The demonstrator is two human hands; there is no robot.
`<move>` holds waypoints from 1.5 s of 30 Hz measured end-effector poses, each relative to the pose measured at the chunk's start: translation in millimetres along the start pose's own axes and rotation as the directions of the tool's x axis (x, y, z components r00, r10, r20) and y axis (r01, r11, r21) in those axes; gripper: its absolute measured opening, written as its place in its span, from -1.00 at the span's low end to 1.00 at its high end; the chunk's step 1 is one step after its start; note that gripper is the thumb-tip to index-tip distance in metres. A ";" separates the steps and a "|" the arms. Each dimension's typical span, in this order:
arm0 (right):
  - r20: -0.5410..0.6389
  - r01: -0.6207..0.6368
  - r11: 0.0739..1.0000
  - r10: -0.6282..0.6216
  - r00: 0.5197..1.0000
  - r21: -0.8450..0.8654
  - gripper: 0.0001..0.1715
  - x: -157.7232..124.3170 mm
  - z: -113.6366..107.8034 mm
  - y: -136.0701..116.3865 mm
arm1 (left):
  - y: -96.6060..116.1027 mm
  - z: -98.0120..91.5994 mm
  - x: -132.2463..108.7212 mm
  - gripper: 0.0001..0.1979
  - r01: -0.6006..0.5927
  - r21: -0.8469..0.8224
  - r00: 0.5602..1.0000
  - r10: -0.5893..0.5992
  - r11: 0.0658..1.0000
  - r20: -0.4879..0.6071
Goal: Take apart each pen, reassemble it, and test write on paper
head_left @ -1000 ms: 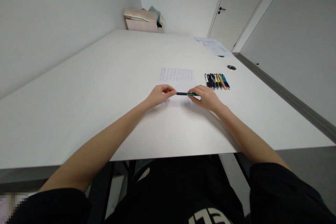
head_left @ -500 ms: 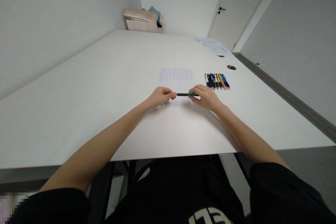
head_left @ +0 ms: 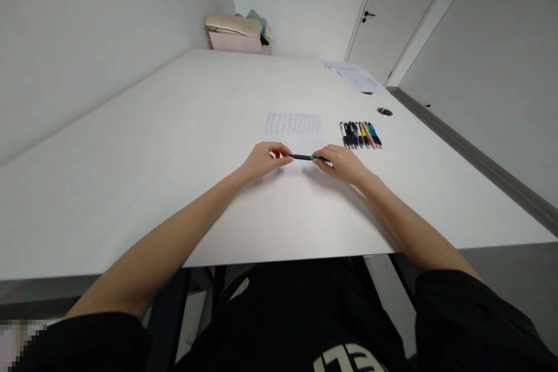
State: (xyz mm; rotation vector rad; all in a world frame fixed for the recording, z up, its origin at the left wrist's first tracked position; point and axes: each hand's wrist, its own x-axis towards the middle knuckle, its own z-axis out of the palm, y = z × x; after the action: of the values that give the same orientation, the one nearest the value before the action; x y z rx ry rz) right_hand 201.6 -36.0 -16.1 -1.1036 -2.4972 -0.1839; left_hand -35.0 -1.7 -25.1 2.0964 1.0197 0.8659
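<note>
A black and green pen (head_left: 302, 157) lies level between my two hands, above a sheet of paper (head_left: 300, 140) with printed rows. My left hand (head_left: 269, 159) pinches its left end between thumb and fingertips. Around the green part at the other end, my right hand (head_left: 340, 163) is closed, and its fingers hide some of the pen. Several pens (head_left: 360, 135) lie side by side on the table just beyond my right hand, in black, white, yellow, pink, green and blue.
The white table (head_left: 143, 168) stretches out ahead. Loose papers (head_left: 355, 77) lie at its far right, near a round cable hole (head_left: 384, 111). Behind the far edge, folded cloth (head_left: 234, 25) rests on a pale box (head_left: 235, 42).
My left fingers have shifted on the pen's left end and now pinch over its tip. The pen tilts slightly differently. My right hand has barely moved.
</note>
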 end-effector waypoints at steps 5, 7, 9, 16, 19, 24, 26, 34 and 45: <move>0.085 -0.040 0.999 0.040 0.996 0.004 -0.70 1.1 0.8 -0.1 | 2.7 -0.5 -3.0 -0.87 -0.204 0.206 0.975 0.217 0.957 -0.043; 0.096 -0.051 0.999 0.049 0.994 0.011 -0.70 1.2 0.6 -0.3 | 2.4 -0.6 -3.9 -0.88 -0.273 0.266 0.956 0.291 0.924 -0.030; 0.082 -0.051 0.998 0.049 0.995 0.021 -0.71 1.0 0.0 -0.8 | 1.3 -0.4 -4.4 -0.87 -0.307 0.294 0.946 0.325 0.905 -0.013; -0.040 0.020 0.998 -0.018 0.999 0.057 -0.82 0.0 -1.5 -0.3 | -1.0 2.5 -3.1 -0.72 -0.114 0.208 0.991 0.127 0.971 -0.050; -0.069 0.036 0.998 -0.032 0.997 0.057 -0.88 0.3 -0.6 1.2 | 0.1 2.7 -1.8 -0.61 0.005 0.156 1.000 -0.004 0.988 -0.005; -0.072 0.035 0.997 -0.030 0.997 0.071 -0.91 0.8 0.0 2.4 | 0.5 2.7 -0.4 -0.60 0.075 0.058 0.996 -0.077 0.995 0.035; -0.069 0.031 0.997 -0.026 0.997 0.076 -0.90 0.8 -0.1 2.4 | 0.2 3.0 -0.2 -0.64 0.070 0.045 0.997 -0.071 0.997 0.043; -0.062 0.024 0.997 -0.020 0.998 0.071 -0.81 0.0 -0.2 1.8 | 2.7 2.0 -1.3 -0.77 0.040 0.055 0.999 -0.041 0.998 0.007; -0.038 0.007 1.000 -0.006 0.999 0.028 -0.72 -0.8 0.6 0.5 | 6.0 0.9 -3.2 -0.81 0.011 0.029 1.000 -0.010 1.000 -0.016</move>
State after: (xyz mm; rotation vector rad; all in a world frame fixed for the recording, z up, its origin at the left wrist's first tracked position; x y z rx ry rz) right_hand 202.2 -36.1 -17.0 -1.0713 -2.4626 -0.1687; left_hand -33.5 -7.6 -21.9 2.1093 1.0568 0.8691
